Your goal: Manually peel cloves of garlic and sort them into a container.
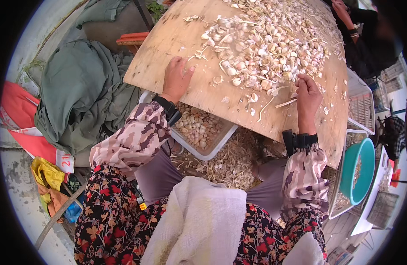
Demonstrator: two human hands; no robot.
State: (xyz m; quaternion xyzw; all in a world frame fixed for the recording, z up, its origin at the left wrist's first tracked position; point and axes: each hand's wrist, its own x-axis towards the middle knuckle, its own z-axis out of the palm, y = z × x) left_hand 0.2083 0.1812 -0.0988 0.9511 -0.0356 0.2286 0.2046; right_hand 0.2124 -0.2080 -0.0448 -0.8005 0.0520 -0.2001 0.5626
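My left hand (177, 79) rests on the left part of a plywood board (197, 82), thumb held away from the fingers and nothing in its grasp. Close to its fingertips lie a few dry garlic stems (199, 54). My right hand (309, 96) is at the near right edge of a heap of garlic cloves (266, 46), its fingers curled. Whether a clove is pinched between those fingertips is hidden. A pale dry stem (285, 103) sticks out beside this hand; I cannot tell if it is held. Single garlic cloves (252, 97) and skins are scattered on the bare wood nearer me.
Below the board's near edge stands a white crate (203, 155) with garlic cloves. Stalks and skins (231, 162) litter the ground between my knees. At right are a teal basin (357, 172) and a white plastic basket (362, 99). Another person's hand (342, 13) shows at the far right.
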